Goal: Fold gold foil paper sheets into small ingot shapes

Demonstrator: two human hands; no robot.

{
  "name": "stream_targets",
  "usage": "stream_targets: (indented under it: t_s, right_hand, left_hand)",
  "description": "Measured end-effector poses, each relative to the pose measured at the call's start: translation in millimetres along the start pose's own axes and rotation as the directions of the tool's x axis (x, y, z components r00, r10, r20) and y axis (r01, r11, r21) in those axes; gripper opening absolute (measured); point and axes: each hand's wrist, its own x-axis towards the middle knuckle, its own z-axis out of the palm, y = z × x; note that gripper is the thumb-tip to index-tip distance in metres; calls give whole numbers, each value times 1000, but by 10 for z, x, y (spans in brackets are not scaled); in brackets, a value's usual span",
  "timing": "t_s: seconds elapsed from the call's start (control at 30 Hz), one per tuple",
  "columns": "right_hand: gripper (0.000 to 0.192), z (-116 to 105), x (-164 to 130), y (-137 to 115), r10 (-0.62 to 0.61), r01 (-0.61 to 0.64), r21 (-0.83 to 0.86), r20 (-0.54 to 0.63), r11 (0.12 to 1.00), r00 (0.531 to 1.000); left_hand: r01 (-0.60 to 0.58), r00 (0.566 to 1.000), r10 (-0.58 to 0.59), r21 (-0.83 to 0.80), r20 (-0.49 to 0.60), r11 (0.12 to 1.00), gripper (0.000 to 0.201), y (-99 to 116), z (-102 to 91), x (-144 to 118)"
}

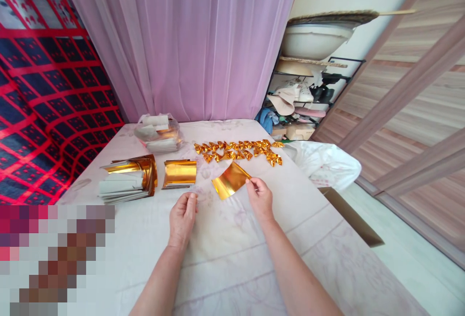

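Observation:
Between thumb and fingers, my right hand (259, 197) pinches one corner of a gold foil paper sheet (231, 180), tilted above the table. My left hand (183, 217) is closed, thumb against the forefinger, with nothing visible in it. Just beyond that hand lies a small stack of gold foil sheets (180, 173). Left of it sits a thicker, fanned pile of foil paper (125, 180), grey backs partly showing. Several folded gold foil pieces (238, 150) lie in rough rows behind the held sheet.
A clear plastic bag (158, 133) with more foil paper stands at the table's back left. The table (218, 267) has a pale patterned cover. Beyond its right edge are a white plastic bag (323, 163), a brown cardboard piece (352, 217) and a loaded rack (301, 88). A purple curtain (189, 40) hangs behind.

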Motion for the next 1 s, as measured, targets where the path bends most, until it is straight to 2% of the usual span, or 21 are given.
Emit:
stream_targets:
  t_s: [0.07, 0.1, 0.17, 0.23, 0.27, 0.37, 0.5, 0.6, 0.77, 1.0]
  right_hand:
    - [28, -65, -98, -26, 0, 0, 18, 2, 1000, 1000]
    - [28, -80, -146, -43, 18, -18, 39, 2, 999, 1000]
    - [30, -81, -227, -79, 101, -102, 125, 11, 987, 995]
    - [30, -63, -283, -109, 228, -231, 277, 46, 933, 973]
    - [31, -53, -300, -119, 280, -287, 349, 71, 892, 957]
    - [34, -46, -319, -129, 363, -377, 462, 123, 802, 924]
    - [37, -88, -319, -133, 446, -485, 573, 221, 661, 867]
    - [37, -127, -327, -155, 457, -530, 630, 294, 568, 839]
    - [36, -155, -361, -197, 420, -563, 639, 381, 524, 823]
    - [36, -145, -385, -145, 365, -581, 636, 451, 508, 814]
  left_hand:
    - [-210, 978, 203, 147, 56, 967, 35, 22, 11, -26]
    - [-333, 942, 316, 218, 112, 917, 33, 39, 21, -45]
    - [-551, 834, 488, 318, 259, 772, 37, 70, 50, -88]
    - [-670, 741, 552, 380, 382, 637, 48, 82, 80, -129]
    - [-695, 719, 555, 408, 419, 592, 52, 79, 92, -146]
    - [-699, 715, 541, 484, 443, 527, 51, 43, 103, -171]
    - [-697, 714, 549, 517, 435, 497, 47, 7, 83, -169]
    - [-693, 715, 560, 530, 418, 489, 49, 9, 85, -168]
    - [-685, 716, 581, 550, 387, 477, 58, 37, 104, -185]
    - [-712, 695, 579, 520, 426, 472, 48, 32, 33, -180]
